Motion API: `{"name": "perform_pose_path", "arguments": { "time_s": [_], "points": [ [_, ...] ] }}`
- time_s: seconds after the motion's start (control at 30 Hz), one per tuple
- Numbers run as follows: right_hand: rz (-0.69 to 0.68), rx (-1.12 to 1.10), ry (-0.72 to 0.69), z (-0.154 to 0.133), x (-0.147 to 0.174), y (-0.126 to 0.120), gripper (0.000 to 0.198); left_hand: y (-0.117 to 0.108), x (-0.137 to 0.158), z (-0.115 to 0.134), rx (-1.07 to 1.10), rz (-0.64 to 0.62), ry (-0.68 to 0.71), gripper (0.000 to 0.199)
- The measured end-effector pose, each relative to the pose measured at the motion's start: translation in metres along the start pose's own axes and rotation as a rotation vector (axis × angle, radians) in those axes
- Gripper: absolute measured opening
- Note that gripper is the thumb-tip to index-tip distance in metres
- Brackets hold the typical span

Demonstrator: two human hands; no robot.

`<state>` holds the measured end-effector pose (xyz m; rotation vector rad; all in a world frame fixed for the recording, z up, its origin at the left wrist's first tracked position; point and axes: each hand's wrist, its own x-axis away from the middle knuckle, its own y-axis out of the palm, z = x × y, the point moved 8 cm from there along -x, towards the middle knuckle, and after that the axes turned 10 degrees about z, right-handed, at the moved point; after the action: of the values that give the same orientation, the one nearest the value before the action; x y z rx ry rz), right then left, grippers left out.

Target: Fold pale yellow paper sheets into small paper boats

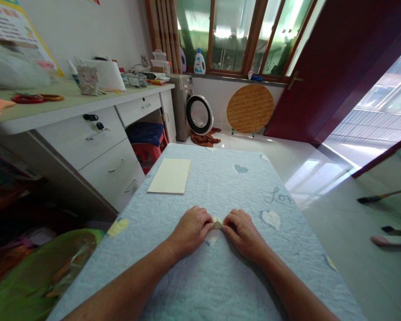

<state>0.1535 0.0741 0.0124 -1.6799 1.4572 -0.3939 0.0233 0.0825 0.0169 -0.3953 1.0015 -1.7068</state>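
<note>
Pinches small, pale, folded-looking paper piece (217, 225) by opposite ends between narrowed fingertips of left hand (194, 227) and right hand (243, 232), presumably for even control. Rests both on light-blue quilted cloth (210, 281), likely for steadiness. Has cream rectangular paper stack (170, 176) beyond left hand, probably out of way.

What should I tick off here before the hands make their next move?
1. Left hand has a grip on the small pale piece: ok, fingers at its left end.
2. Right hand has a grip on it too: ok, fingers at its right end.
3. Whole piece in sight: not ok, fingers cover its ends.
4. Cream paper apart from both hands: ok, it lies flat on the patterned cloth, beyond the left hand.
5. Piece folded or single-layered: cannot tell, too small to make out.
</note>
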Motion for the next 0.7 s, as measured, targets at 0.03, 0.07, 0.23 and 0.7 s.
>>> {"name": "perform_pose_path", "arguments": {
  "time_s": [0.03,0.07,0.23,0.7],
  "points": [
    [-0.002,0.017,0.014,0.0010,-0.0003,0.0011,0.014,0.0006,-0.0002,-0.0007,-0.010,0.002,-0.001,0.020],
    [-0.004,0.036,0.028,0.0020,-0.0006,0.0022,0.014,0.0011,-0.0004,-0.0013,-0.026,0.006,-0.002,0.020],
    [0.008,0.126,0.068,0.0050,-0.0023,0.0047,0.017,0.0031,-0.0008,-0.0032,-0.140,0.032,-0.011,0.022],
    [-0.013,0.270,0.172,0.0078,-0.0050,0.0071,0.017,0.0046,-0.0011,-0.0027,-0.272,0.029,-0.093,0.019]
  ]
}}
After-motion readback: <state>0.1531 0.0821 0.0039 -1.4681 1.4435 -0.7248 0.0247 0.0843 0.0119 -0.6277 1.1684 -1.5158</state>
